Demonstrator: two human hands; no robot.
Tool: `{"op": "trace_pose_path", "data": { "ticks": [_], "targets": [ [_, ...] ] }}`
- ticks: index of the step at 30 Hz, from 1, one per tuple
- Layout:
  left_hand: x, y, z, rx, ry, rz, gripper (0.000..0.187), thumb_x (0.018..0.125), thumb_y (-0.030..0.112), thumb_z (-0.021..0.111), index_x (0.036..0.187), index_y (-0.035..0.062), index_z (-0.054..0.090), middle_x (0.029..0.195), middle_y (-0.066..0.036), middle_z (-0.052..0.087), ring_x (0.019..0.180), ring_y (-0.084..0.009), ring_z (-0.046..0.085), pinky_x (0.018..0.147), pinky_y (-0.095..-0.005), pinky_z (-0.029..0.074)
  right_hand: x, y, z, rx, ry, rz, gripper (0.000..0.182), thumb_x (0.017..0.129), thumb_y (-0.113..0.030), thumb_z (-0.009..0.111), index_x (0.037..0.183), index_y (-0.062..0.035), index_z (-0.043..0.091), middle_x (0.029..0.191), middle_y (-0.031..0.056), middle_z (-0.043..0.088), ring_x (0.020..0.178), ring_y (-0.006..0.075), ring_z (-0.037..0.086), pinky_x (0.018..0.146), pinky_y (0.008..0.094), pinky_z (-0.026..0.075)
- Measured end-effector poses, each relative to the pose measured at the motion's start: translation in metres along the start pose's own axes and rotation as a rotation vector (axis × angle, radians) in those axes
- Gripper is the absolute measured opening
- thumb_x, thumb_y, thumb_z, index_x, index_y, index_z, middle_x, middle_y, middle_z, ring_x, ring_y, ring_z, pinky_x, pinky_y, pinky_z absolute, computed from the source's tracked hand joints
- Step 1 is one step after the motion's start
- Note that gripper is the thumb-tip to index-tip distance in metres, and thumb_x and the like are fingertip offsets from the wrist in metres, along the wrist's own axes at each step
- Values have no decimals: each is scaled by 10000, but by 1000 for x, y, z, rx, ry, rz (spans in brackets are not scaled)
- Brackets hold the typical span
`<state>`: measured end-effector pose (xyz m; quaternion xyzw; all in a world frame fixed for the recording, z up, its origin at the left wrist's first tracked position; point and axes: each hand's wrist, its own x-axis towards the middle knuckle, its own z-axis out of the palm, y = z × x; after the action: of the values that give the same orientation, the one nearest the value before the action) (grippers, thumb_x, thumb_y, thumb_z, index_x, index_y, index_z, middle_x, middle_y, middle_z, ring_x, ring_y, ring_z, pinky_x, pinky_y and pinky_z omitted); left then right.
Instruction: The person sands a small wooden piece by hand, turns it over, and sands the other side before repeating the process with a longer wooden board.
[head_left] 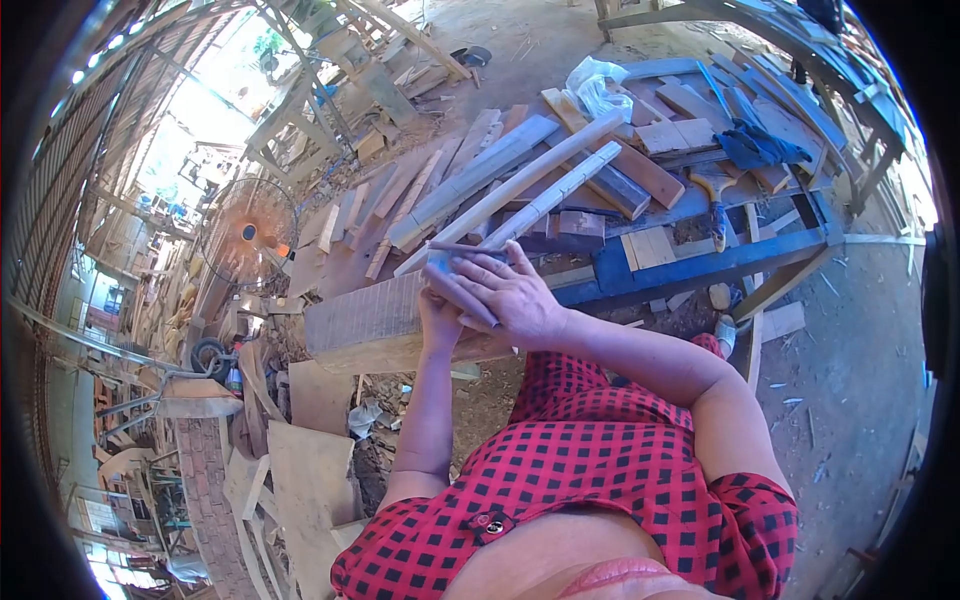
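Note:
In front of my chest, my left hand (pixel 438 318) is closed round the near side of a narrow grey-brown piece (pixel 462 294), which looks like a strip of wood. My right hand (pixel 520 303) lies across the same piece from the other side, its fingers bent over it and its thumb hidden. A thin dark strip (pixel 465 248) shows just beyond the right fingertips. Below both hands runs a thick wooden beam (pixel 365 315), its top face marked with fine lines.
Long boards (pixel 480 180) and offcuts are piled beyond the beam. A blue-framed bench (pixel 700 262) carries a brush (pixel 716 215), a blue cloth (pixel 760 146) and a clear plastic bag (pixel 600 88). A round fan (pixel 248 232) stands to the left. Plywood scraps (pixel 310 480) lie at lower left.

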<state>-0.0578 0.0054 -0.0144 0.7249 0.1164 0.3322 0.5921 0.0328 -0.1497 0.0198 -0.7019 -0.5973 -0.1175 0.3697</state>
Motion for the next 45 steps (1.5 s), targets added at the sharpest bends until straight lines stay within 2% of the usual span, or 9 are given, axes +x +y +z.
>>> {"op": "trace_pose_path", "data": {
  "ticks": [4,14,20,28,32,34,38,41,45],
  "targets": [
    [1,0,5,-15,11,-44,214,818,146,674,994,27,645,788,-4,637,548,-21,485,469,-182,379,4,32,-16,12,9,-32,568,869,-418,535,1351,-138,425,1306,76,513,1261,237,421,1053,549,180],
    [2,11,6,82,-13,-77,241,808,167,717,1005,39,663,712,47,587,569,-8,461,490,-174,365,2,221,-63,-286,-2,656,594,896,-546,390,1375,-196,391,1412,66,398,1337,216,314,1071,527,152],
    [2,13,10,61,3,-49,271,790,213,738,989,48,656,681,45,583,508,-9,461,448,-166,360,5,213,-55,-312,70,790,585,895,-554,371,1358,-200,417,1412,64,396,1328,219,328,1078,534,135],
    [1,8,4,64,21,-144,183,817,130,692,971,34,665,716,34,607,581,-11,477,504,-175,377,9,24,-14,-30,128,-5,619,844,-390,545,1397,-189,352,1339,83,481,1247,219,428,994,489,252],
    [1,-1,0,-5,-2,-21,173,819,114,682,969,31,664,719,25,617,577,-12,473,508,-175,376,4,14,1,-28,5,-58,614,843,-379,554,1390,-176,364,1335,89,482,1254,220,421,1032,514,218],
    [2,14,10,-27,36,-186,178,817,126,689,966,31,667,698,31,602,568,-13,465,502,-175,372,7,37,-13,-52,-21,-32,597,852,-378,550,1379,-154,379,1328,93,483,1254,229,422,1062,543,172],
    [3,15,7,94,1,-128,208,817,150,700,989,40,662,710,38,590,566,-11,459,491,-175,367,13,101,-48,-149,43,216,704,843,-333,561,1452,-264,214,1316,58,501,1227,240,447,1024,509,211],
    [2,14,7,58,-8,-112,244,810,158,713,1020,49,651,720,43,581,566,-8,456,479,-173,358,8,179,-54,-296,26,535,523,888,-488,445,1330,-209,453,1326,35,496,1268,202,406,1040,498,197],
    [3,22,11,4,-13,-68,323,792,116,721,1087,47,608,799,27,601,589,-11,482,488,-168,384,3,202,-78,-355,-34,669,548,905,-525,399,1318,-172,465,1346,71,474,1290,209,378,1061,486,171]
  ]
}}
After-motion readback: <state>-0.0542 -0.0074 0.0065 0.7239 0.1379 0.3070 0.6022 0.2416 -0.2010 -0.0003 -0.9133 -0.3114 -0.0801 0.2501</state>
